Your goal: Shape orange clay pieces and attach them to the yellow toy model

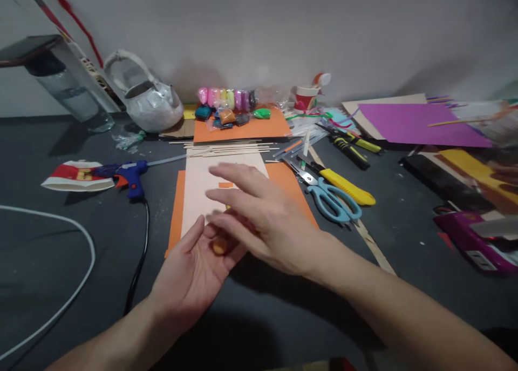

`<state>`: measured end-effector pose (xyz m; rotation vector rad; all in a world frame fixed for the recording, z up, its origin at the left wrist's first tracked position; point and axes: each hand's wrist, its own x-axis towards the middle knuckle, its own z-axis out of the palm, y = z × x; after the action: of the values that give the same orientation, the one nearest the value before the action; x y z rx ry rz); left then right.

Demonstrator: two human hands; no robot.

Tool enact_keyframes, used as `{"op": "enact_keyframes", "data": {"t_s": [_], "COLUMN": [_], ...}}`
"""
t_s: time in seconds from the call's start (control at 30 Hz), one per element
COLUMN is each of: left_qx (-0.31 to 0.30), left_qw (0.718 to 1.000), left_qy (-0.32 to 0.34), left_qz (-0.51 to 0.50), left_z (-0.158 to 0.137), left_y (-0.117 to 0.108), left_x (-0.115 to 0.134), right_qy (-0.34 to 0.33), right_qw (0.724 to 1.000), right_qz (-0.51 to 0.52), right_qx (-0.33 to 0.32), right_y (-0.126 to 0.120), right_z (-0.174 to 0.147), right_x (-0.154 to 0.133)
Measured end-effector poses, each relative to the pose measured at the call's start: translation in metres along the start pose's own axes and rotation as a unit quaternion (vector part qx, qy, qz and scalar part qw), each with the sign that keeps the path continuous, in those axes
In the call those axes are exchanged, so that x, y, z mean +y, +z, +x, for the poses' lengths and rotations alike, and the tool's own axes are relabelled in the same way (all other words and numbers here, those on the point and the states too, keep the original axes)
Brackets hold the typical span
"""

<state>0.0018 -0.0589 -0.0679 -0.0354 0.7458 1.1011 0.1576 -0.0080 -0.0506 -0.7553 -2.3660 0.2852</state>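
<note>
Palm up in the middle, my left hand point(202, 268) carries a small rounded lump of orange clay point(219, 245) near the base of its fingers. Above it, my right hand point(259, 214) is stretched out flat with its fingers apart, slightly blurred, covering part of the left fingers and maybe part of the clay. Both hands are over a pale wooden sheet point(196, 184) lying on orange paper point(175, 209). A small orange strip point(225, 185) rests on the sheet beyond my right fingers. Whether the right palm touches the clay is hidden.
Left stands a blue glue gun point(131, 177) with a black cord. Wrapped clay packs point(226, 98), a silver kettle point(151, 103) and a bottle point(73, 95) line the back. Scissors point(332, 198) and a yellow cutter point(348, 187) lie right. Another person's blurred hand point(505, 171) is far right.
</note>
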Motion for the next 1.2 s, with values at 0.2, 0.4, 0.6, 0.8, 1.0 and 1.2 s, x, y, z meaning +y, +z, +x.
{"op": "enact_keyframes", "data": {"t_s": [0.2, 0.4, 0.6, 0.8, 1.0, 1.2], "left_qx": [-0.096, -0.112, -0.031, -0.042, -0.045, -0.048], "left_qw": [0.992, 0.988, 0.965, 0.95, 0.94, 0.952], "left_qy": [-0.053, 0.035, 0.119, 0.144, 0.164, 0.148], "left_qz": [-0.066, 0.096, 0.232, 0.272, 0.296, 0.265], "left_z": [0.002, 0.001, 0.003, 0.003, 0.005, 0.009], "left_y": [-0.003, -0.009, -0.018, -0.016, -0.015, -0.017], "left_x": [0.001, -0.004, -0.006, -0.006, -0.004, -0.001], "right_qy": [0.004, 0.025, 0.039, 0.03, 0.056, 0.079], "right_qw": [0.998, 0.998, 0.998, 0.998, 0.997, 0.994], "right_qz": [0.012, 0.053, 0.043, 0.047, 0.054, 0.072], "right_qx": [-0.055, -0.022, 0.002, 0.012, 0.016, 0.012], "right_y": [0.011, 0.011, 0.007, 0.011, 0.01, 0.012], "right_z": [-0.03, -0.036, -0.039, -0.038, -0.04, -0.041], "right_x": [-0.002, 0.001, 0.006, 0.007, 0.008, 0.006]}}
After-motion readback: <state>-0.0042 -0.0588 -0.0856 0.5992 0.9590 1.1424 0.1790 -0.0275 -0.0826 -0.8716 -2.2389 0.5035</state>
